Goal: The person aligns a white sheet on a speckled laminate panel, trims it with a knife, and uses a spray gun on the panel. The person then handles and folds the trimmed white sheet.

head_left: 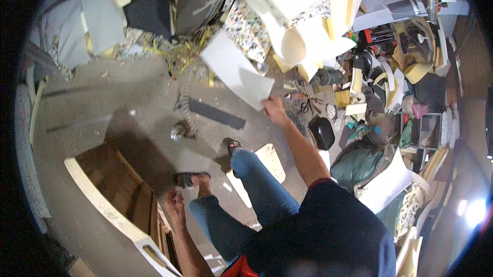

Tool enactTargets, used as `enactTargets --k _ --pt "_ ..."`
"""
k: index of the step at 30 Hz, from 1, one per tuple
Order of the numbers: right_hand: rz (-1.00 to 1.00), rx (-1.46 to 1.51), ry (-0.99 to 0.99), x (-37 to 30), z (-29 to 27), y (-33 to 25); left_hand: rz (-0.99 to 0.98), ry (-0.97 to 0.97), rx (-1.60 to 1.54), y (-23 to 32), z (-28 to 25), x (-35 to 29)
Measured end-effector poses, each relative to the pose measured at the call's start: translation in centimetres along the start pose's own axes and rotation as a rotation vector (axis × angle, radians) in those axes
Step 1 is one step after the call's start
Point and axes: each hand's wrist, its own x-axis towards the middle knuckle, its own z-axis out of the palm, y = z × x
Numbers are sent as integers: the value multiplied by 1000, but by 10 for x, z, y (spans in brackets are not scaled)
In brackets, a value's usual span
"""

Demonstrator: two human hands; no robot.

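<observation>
A: What does the right hand (276, 110) have?
B: A pale grey sheet (230, 62); the fingers are closed on its near right corner, and the sheet slants away over the floor (138, 86) toward a heap of speckled foam (247, 26); whether its far end touches the heap I cannot tell.
A: And the left hand (175, 206)?
B: Low, just beside a wooden frame (106, 210) with a pale curved edge; the fingers look bent, but I cannot tell how wide they stand or whether they hold anything.
A: What lies on the floor nearby?
B: A dark strip (216, 113), ahead of the feet; scissors (305, 106) lie to the right of the sheet, with a black rounded object (321, 133) nearer the person.
</observation>
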Motion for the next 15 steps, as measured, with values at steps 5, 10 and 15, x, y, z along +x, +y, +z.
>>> enactTargets --k 5,10,15 --pt "163 -109 20 46 -29 45 -146 -54 311 -8 43 21" --pt "415 543 114 116 -53 75 -143 -47 325 -5 84 39" --pt "-69 -408 38 112 -144 0 -253 -17 262 35 171 56"
